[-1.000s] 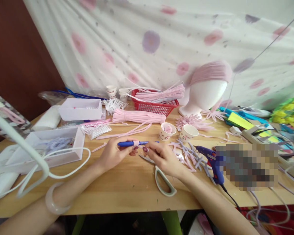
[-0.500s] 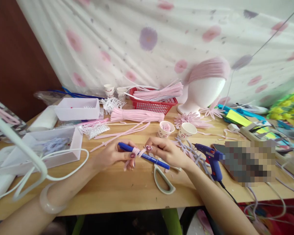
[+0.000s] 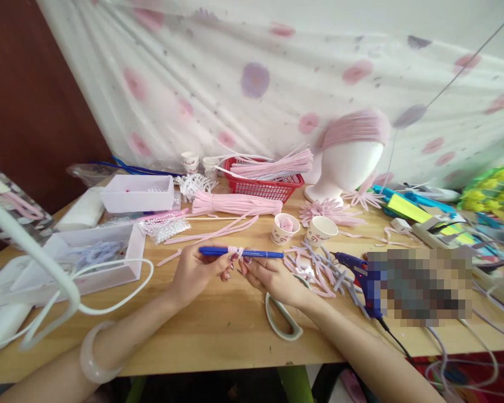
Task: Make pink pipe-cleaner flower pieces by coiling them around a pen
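My left hand [image 3: 199, 268] grips a blue pen [image 3: 260, 253] near its left end and holds it level above the wooden table [image 3: 218, 324]. A thin pink strip [image 3: 235, 251] is wound around the middle of the pen. My right hand [image 3: 269, 275] is closed just under the pen, its fingers pinched on that pink strip. A pale bangle [image 3: 93, 354] sits on my left wrist. Scissors with grey-green handles [image 3: 282, 322] lie on the table beneath my right wrist.
A blue glue gun [image 3: 361, 277] stands to the right beside cut pink strips [image 3: 319, 268]. Two paper cups [image 3: 304, 229], a red basket of pink strips [image 3: 264, 182], a white head form [image 3: 348, 165] and white trays [image 3: 109, 246] fill the far and left side.
The pen tilted down to the right half a second ago and is level again now. My right hand has moved from the pen's top to beneath it, still on the pink strip.
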Available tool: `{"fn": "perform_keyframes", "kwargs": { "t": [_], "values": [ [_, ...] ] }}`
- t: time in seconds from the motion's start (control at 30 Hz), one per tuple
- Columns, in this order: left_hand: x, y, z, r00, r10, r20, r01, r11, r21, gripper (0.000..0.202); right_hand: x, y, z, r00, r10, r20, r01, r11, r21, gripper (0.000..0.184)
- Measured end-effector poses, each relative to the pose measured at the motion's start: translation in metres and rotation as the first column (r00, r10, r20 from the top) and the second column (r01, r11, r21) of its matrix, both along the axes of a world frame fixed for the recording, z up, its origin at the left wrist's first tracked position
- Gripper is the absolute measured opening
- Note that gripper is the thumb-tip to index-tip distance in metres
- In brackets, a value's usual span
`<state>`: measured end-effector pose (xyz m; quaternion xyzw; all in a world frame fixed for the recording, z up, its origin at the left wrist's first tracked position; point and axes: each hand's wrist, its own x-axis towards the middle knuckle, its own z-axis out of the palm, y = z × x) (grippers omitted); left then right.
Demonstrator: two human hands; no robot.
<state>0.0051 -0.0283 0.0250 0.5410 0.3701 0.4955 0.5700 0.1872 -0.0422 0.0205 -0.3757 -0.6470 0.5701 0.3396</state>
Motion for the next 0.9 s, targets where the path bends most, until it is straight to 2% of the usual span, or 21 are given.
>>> {"fn": "perform_keyframes", "kwargs": {
  "t": [0.13, 0.2, 0.27, 0.37, 0.6, 0.67, 0.77, 0.9],
  "values": [
    [0.004, -0.002, -0.003, 0.991, 0.134, 0.026, -0.134, 0.991, 0.017, 0.021, -0.005, -0.006, 0.003, 0.990, 0.035, 0.135, -0.054, 0.988, 0.142, 0.033],
    [0.004, -0.001, -0.006, 0.989, 0.150, 0.006, -0.150, 0.988, 0.049, 0.020, -0.006, -0.009, 0.008, 0.975, 0.044, 0.216, -0.094, 0.969, 0.229, 0.028],
    [0.002, 0.001, -0.010, 0.992, 0.114, -0.056, -0.108, 0.990, 0.096, 0.017, -0.005, -0.010, 0.015, 0.961, 0.062, 0.270, -0.139, 0.951, 0.276, 0.026],
    [-0.002, 0.004, -0.011, 0.980, -0.003, -0.197, 0.029, 0.991, 0.127, 0.016, 0.004, -0.009, 0.026, 0.944, 0.071, 0.323, -0.174, 0.937, 0.303, 0.029],
    [-0.007, 0.003, 0.005, 0.901, -0.210, -0.380, 0.229, 0.973, 0.005, 0.019, 0.025, -0.003, 0.040, 0.879, 0.066, 0.473, -0.254, 0.903, 0.345, 0.034],
    [-0.009, 0.004, 0.009, 0.877, -0.323, -0.356, 0.314, 0.946, -0.082, 0.015, 0.028, -0.001, 0.044, 0.864, 0.071, 0.498, -0.283, 0.887, 0.364, 0.033],
    [-0.014, 0.006, 0.013, 0.864, -0.456, -0.214, 0.417, 0.886, -0.202, 0.017, 0.033, 0.005, 0.048, 0.890, 0.146, 0.432, -0.319, 0.877, 0.360, 0.031],
    [-0.019, 0.009, 0.012, 0.876, -0.481, -0.030, 0.463, 0.857, -0.228, 0.025, 0.040, 0.014, 0.045, 0.917, 0.214, 0.336, -0.328, 0.885, 0.331, 0.032]
  ]
}}
